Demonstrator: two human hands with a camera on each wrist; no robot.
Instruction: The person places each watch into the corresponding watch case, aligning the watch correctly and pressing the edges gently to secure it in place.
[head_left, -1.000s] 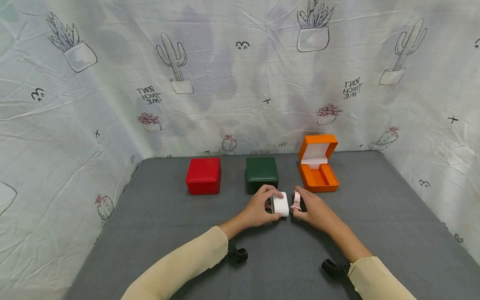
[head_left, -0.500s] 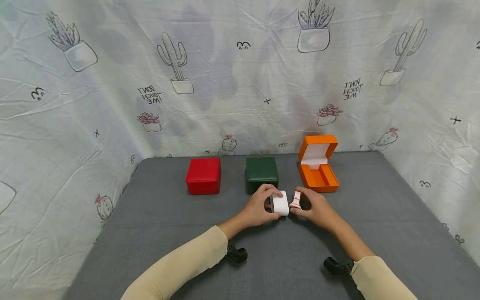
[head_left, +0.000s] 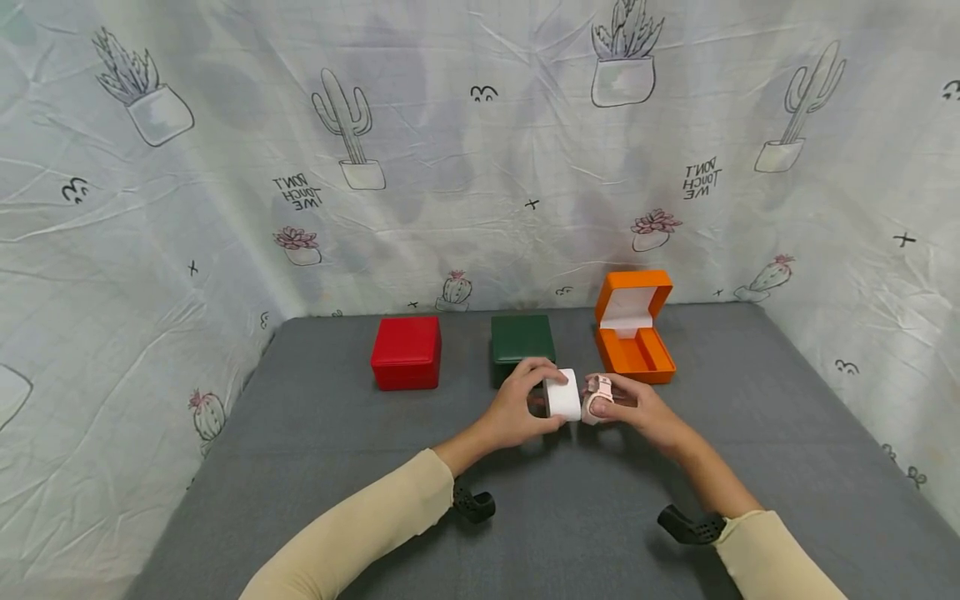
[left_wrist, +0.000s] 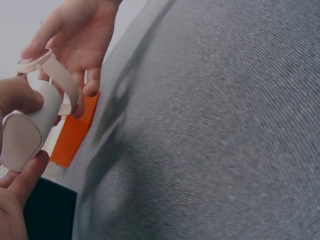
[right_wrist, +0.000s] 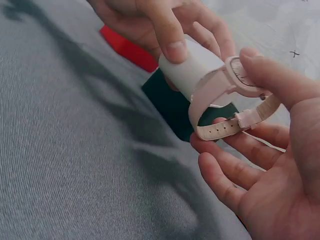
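My left hand (head_left: 517,408) pinches a white watch cushion (head_left: 562,396) between thumb and fingers, just above the table. Facing it, my right hand (head_left: 652,414) holds a pink wristwatch (head_left: 597,402) with its strap buckled in a loop. In the right wrist view, the thumb presses by the watch's dial (right_wrist: 241,71) while fingers support the strap (right_wrist: 220,131) from below. The loop stands at the cushion's (right_wrist: 192,70) right end and overlaps it in that view. Whether the cushion's tip is inside the loop, I cannot tell.
Behind the hands stand a closed red box (head_left: 407,353), a closed green box (head_left: 522,340) and an orange box (head_left: 636,354) with its lid up and two compartments showing. A grey cloth covers the table (head_left: 337,433). Patterned white sheeting (head_left: 480,167) hangs behind it.
My right hand has turned the wristwatch so that its dial faces up more. Both hands have risen slightly, and the cushion has moved up with the left one. The boxes have stayed put.
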